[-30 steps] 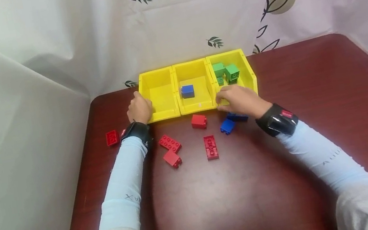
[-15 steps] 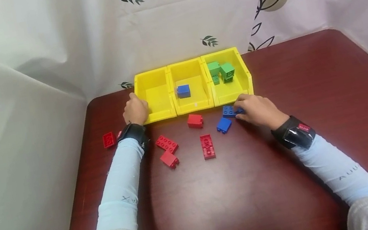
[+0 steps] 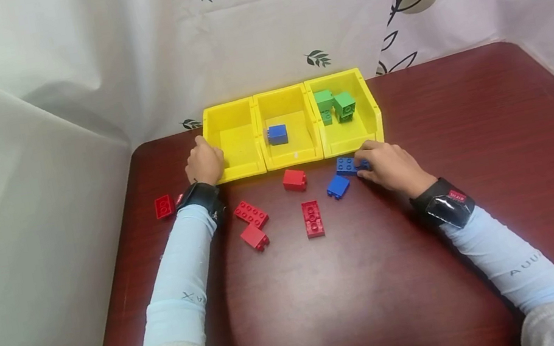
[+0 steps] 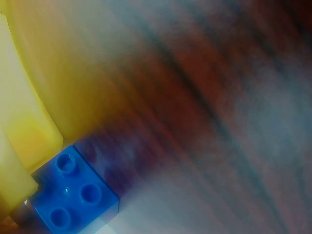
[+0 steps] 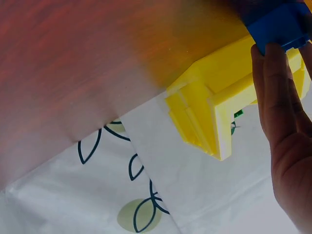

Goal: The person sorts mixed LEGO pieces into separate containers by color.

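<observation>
My right hand pinches the right end of a long blue brick, which lies studs up in front of the right yellow bin. In the right wrist view, my fingers reach onto this blue brick. Close to its near side is a smaller blue brick. At the front left corner of the left yellow bin, my left hand grips the wall, thumb side over the rim. The left wrist view shows a studded blue brick beside a yellow edge; my hand is out of that view.
The middle bin holds a blue brick; several green bricks lie in the right bin. Nearer me are red bricks, among them a hollow-side-up one and a touching pair. Another red brick lies far left.
My right hand has moved right and down from the right bin's front edge and taken hold of the long blue brick. My left hand keeps its place. The head view has shifted slightly.
</observation>
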{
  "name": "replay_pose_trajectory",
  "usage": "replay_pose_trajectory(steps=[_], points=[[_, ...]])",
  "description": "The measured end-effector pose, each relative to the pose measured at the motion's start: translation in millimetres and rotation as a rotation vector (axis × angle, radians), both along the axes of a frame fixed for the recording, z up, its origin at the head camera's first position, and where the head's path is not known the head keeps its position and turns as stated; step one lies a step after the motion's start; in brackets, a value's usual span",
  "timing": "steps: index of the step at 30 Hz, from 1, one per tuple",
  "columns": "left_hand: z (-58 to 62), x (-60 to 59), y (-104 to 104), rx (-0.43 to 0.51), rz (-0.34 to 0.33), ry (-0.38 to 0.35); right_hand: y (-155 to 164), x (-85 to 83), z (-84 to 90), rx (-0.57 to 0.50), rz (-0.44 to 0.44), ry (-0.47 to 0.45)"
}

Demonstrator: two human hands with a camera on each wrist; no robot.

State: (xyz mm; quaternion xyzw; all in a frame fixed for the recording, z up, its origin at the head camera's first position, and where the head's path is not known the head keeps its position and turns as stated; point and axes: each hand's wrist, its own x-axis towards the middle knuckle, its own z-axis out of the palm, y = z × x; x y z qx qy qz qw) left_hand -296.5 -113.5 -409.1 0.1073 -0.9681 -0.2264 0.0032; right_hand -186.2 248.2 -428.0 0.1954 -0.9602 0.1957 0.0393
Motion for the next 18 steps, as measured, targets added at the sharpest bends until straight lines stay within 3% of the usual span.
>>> replay_pose_trajectory(steps=[18], points=[[-2.0,0.4,-1.4,0.015,0.002,0.006,5.3,-5.0,1.9,0.001,0.047,-0.074]])
